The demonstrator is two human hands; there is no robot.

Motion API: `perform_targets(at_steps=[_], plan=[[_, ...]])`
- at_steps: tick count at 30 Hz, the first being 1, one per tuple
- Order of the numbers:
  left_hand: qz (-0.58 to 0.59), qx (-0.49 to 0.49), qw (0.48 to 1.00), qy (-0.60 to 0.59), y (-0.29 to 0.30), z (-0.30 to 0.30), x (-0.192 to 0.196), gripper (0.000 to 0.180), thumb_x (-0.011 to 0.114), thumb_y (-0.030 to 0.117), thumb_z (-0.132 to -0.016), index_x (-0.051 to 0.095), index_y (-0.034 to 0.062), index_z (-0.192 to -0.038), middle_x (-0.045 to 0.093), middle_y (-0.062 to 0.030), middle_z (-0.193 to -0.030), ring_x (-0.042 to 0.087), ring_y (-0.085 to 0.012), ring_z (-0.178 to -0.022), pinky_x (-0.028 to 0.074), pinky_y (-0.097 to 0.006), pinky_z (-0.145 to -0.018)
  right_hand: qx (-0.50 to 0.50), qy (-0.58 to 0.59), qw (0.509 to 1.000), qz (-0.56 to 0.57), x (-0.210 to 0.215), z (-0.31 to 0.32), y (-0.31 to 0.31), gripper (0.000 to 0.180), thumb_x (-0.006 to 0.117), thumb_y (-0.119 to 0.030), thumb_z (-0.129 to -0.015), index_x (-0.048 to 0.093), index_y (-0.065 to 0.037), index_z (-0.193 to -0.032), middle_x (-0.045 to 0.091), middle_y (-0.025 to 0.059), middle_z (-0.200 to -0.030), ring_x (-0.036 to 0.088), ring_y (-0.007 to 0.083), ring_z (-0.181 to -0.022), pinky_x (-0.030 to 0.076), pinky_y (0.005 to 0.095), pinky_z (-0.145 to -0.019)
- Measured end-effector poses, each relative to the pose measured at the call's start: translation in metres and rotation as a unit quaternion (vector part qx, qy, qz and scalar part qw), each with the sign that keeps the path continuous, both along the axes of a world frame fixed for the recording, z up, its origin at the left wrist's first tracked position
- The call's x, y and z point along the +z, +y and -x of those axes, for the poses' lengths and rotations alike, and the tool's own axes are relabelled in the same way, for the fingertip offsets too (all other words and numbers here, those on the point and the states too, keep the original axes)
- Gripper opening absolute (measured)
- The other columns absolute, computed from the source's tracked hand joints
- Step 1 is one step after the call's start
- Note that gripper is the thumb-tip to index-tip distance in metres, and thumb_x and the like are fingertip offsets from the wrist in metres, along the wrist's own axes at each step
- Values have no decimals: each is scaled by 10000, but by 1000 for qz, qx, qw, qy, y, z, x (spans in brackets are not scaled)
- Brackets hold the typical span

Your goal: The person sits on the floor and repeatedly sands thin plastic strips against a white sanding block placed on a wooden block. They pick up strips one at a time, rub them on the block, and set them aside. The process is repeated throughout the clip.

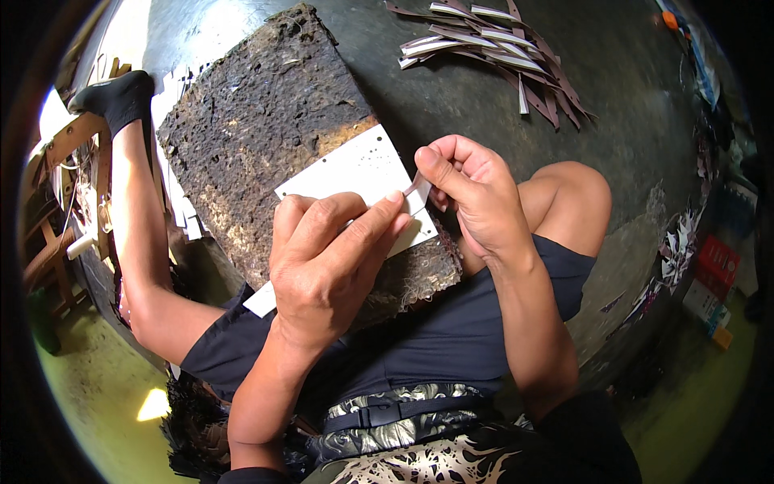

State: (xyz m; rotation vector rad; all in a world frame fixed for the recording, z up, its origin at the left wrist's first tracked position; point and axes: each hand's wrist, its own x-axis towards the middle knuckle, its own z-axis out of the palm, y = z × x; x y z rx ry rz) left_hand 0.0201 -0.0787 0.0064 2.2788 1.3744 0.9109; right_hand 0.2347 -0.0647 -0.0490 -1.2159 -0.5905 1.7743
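Note:
A white board (347,171) with small dark holes lies on a rough, dark block (258,121) between my legs. A narrow white strip (260,300) runs slantwise beneath my left hand (326,254), its lower end sticking out past the block's near edge. My left hand is closed, with the fingertips pressing the strip against the board. Just to the right, my right hand (482,189) is closed in a pinch between thumb and curled fingers on the strip's upper end, where a thin brownish layer shows. Whether that layer is separate from the strip, I cannot tell.
A pile of brown and white strips (500,48) lies on the dark floor beyond the block. Wooden pieces (76,145) stand at the left by my foot. White scraps (680,250) and a red box (716,264) lie at the right.

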Motion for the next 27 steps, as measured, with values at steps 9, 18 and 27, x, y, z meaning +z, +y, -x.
perform_targets(at_steps=[9,18,27], plan=[[1,-1,1000,-2,-1,-1,0,388,986,96,-806,889,135,-1179,719,-2,-967,579,-197,-805,495,-341,-721,-7,-28,999,19,-12,-4,1,194,814,-260,-1099,735,-85,-1072,708,-48,-861,575,19,-728,448,199,-668],[4,-3,1000,-1,-1,0,0,389,985,100,-808,888,139,-1183,721,-3,-973,585,-199,-811,498,-343,-721,-35,-91,995,29,-24,-1,3,233,830,-264,-1089,752,-47,-1050,672,-62,-832,512,4,-690,392,199,-599],[6,0,1000,0,-2,-2,0,391,989,103,-799,891,153,-1175,726,2,-975,582,-199,-807,497,-346,-721,-17,-159,986,42,-30,-4,6,215,832,-278,-1083,746,-83,-1049,692,-61,-852,553,11,-725,430,191,-656]])
